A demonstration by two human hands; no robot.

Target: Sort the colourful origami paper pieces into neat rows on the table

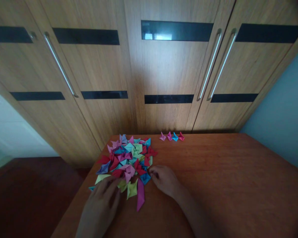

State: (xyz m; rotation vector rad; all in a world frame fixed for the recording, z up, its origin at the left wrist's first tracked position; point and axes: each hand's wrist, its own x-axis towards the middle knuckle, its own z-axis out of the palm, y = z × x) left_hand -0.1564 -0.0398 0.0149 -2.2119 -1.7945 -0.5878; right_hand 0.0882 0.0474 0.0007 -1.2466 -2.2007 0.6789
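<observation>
A pile of folded paper origami pieces [129, 157] in pink, red, blue, purple, green and yellow lies on the left part of the table. My left hand [100, 203] is at the pile's near left edge, fingers stretched and slightly apart over a pale green piece [101, 178]. On the pile's right side, my right hand [165, 180] has its fingers curled together beside a blue origami piece [145, 178]; whatever they may pinch is hidden. Between the hands lie a yellow-green piece [132, 190] and a long magenta folded strip [140, 195].
Several small origami pieces [175, 137], pink, blue and red, stand in a row at the table's back edge. The reddish-brown table [225, 185] reaches to a wooden wardrobe [164, 72] with metal handles. A pale blue wall [283, 109] is on the right.
</observation>
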